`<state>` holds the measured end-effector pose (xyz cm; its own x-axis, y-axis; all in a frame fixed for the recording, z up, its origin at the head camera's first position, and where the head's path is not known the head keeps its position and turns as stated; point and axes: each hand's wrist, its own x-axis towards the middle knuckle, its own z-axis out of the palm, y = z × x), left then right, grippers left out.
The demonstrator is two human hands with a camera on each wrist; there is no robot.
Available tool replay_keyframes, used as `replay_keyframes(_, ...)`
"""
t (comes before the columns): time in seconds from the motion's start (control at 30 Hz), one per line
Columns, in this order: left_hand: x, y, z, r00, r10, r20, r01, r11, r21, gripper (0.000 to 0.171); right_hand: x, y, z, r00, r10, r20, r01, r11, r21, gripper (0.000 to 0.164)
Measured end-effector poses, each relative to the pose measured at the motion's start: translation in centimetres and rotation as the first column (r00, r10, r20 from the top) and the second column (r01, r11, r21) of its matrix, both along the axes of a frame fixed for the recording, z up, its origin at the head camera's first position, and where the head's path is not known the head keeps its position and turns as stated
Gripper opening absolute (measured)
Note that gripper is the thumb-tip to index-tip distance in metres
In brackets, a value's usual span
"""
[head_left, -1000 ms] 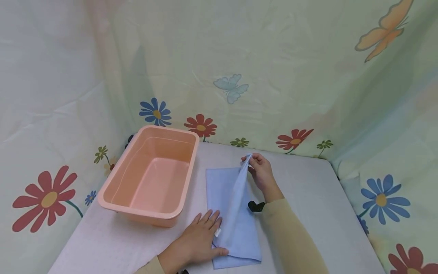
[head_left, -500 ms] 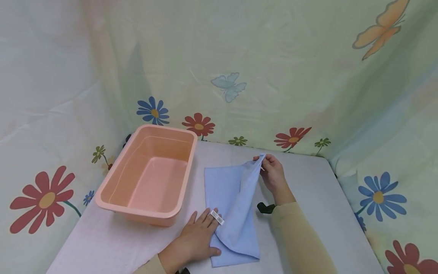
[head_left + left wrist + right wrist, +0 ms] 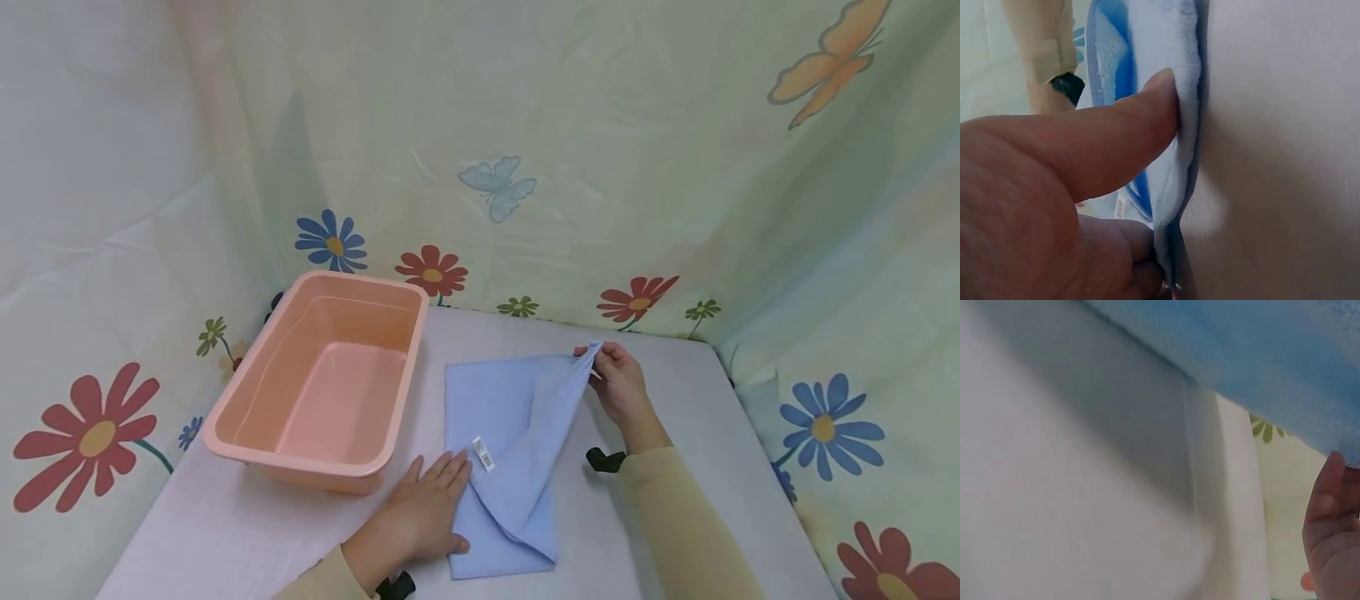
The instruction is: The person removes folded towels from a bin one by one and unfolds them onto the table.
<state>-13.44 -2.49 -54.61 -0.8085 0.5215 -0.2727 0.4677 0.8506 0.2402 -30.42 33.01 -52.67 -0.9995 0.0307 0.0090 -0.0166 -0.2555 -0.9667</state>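
A light blue towel [image 3: 487, 400], folded in layers, lies on the table to the right of the basin. The right hand [image 3: 621, 385] pinches its far right corner and lifts it, so the top layer slants up towards the fingers; in the right wrist view the towel [image 3: 1260, 369] stretches above the table. Flat on the towel's near left edge rests the left hand [image 3: 427, 508], fingers straight. Its thumb [image 3: 1129, 131] presses the towel's edge in the left wrist view. A small white label [image 3: 483, 454] shows on the towel beside the left fingertips.
A pink plastic basin [image 3: 315, 454] stands on the left of the white-covered table [image 3: 675, 500], with nothing seen inside. A curtain [image 3: 600, 167] printed with flowers and butterflies encloses the table at the back and sides.
The right hand has moved to the right with the towel's corner, spreading the top layer that way. The label has come into fuller view. The left hand stays on the towel's near left edge.
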Motion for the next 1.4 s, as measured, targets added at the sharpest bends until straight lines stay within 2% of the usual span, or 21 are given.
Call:
replay_keyframes(0.4, -0.8, -0.3, 0.9, 0.998, 0.043, 0.041, -0.042, 0.998, -0.036, 0.118, 1.0, 2.4, 0.0, 0.995, 0.03, 0.091, -0.02, 0.994, -0.103, 0.018)
replay_keyframes(0.63, -1.4, 0.0, 1.1, 0.995, 0.084, 0.053, -0.08, 0.994, -0.075, 0.119, 0.8, 3.4, -0.3, 0.979, -0.028, 0.204, 0.041, 0.998, -0.056, 0.013)
replay_keyframes(0.73, -1.7, 0.1, 1.5, 0.993, 0.097, 0.063, -0.091, 0.991, -0.093, 0.112, 0.7, 3.9, -0.5, 0.969, -0.054, 0.24, 0.069, 0.996, -0.054, 0.009)
replay_keyframes(0.93, -2.3, 0.3, 1.4, 0.99, 0.117, 0.08, -0.106, 0.986, -0.125, 0.102, 0.4, 4.7, -1.2, 0.955, -0.081, 0.285, 0.101, 0.993, -0.055, 0.012)
replay_keyframes(1.17, -2.6, 0.5, 1.3, 0.989, 0.142, 0.047, -0.132, 0.977, -0.166, 0.097, 0.1, 5.1, -2.0, 0.942, -0.113, 0.315, 0.121, 0.993, -0.007, 0.015)
replay_keyframes(1.3, -2.8, 0.4, 1.3, 0.987, 0.154, 0.044, -0.145, 0.975, -0.167, 0.096, -0.3, 5.2, -2.1, 0.927, -0.132, 0.351, 0.123, 0.991, 0.046, 0.011)
replay_keyframes(1.4, -3.0, 0.3, 1.5, 0.986, 0.16, 0.05, -0.151, 0.976, -0.155, 0.097, -0.6, 5.5, -1.9, 0.916, -0.144, 0.374, 0.142, 0.989, 0.035, 0.014)
